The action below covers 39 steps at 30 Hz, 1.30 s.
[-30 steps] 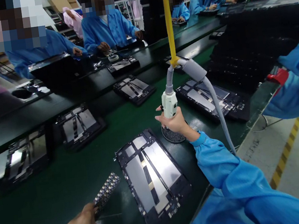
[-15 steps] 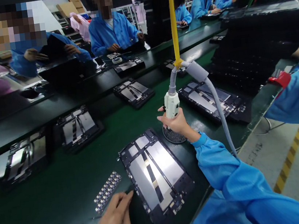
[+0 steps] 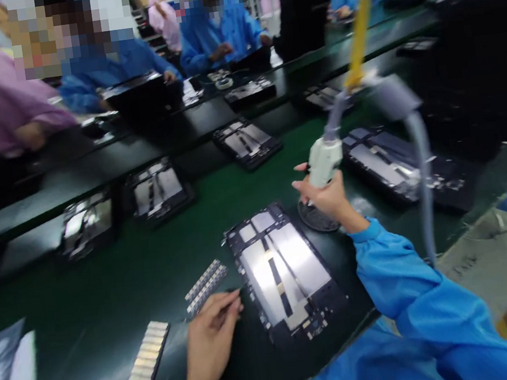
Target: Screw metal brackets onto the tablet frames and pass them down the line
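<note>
While the right hand [image 3: 329,195] stays off the tablet [image 3: 287,273], its fingers are clamped round the hanging driver [image 3: 322,159], tip over the dish [image 3: 316,219] just beyond. The tablet lies by the counter's [image 3: 120,282] near edge. The left hand [image 3: 211,345], fingers bunched together, touches its left side, beside 1 strip [image 3: 204,279]. Fastening looks hardly begun.
</note>
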Tool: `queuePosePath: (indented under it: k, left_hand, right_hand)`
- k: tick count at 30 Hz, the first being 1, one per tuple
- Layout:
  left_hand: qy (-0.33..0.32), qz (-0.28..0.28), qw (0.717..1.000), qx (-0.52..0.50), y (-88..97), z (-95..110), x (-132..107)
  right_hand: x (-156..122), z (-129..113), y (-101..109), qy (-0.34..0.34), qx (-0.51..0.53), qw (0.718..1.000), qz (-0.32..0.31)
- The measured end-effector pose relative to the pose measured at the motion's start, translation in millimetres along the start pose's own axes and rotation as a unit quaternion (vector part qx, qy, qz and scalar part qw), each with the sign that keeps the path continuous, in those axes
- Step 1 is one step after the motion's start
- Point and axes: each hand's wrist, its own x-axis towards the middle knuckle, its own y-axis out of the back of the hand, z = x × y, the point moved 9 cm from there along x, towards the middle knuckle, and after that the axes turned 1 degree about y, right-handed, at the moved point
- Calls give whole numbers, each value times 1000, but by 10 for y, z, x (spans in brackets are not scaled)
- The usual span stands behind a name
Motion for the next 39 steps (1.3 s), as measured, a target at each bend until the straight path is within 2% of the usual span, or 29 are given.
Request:
queuePosePath:
  k: [3,6,9,15,17,19,23,28,30,32,36,39]
  left_hand:
    - [37,-2,997,-60,-22,-30,0]
    - [103,9,988,-112,-8,-149,-25]
    - [151,12,977,-150,-14,-248,-69]
    - [70,38,990,-114,64,-112,-45]
    - [60,53,989,-123,72,-99,-44]
    - [62,69,985,-144,69,-120,-49]
    - [51,96,981,-158,74,-157,-60]
    - [-54,148,983,-92,194,-39,-104]
    - [-75,164,981,-73,227,-22,-124]
    - [-75,169,980,-78,232,-44,-131]
    - [-34,190,974,-119,238,-148,-140]
    - [-33,200,971,-130,255,-125,-141]
  right_hand:
    - [-55,-257,44,43,27,998,25]
    - [-146,-475,-127,43,89,995,-18]
    - [-325,-599,-511,23,122,988,-94]
    - [-558,-517,-1408,-10,82,976,-199]
    - [-582,-442,-1624,-24,67,972,-226]
    - [-600,-353,-1754,-39,50,968,-242]
    - [-612,-231,-1809,-48,36,968,-243]
    - [-607,-256,-1779,-37,28,973,-225]
    - [-624,-315,-1804,-29,33,972,-229]
    - [-656,-361,-1854,-25,43,969,-240]
    - [-732,-347,-1969,-39,50,963,-262]
    - [-760,-304,-2010,-47,47,962,-265]
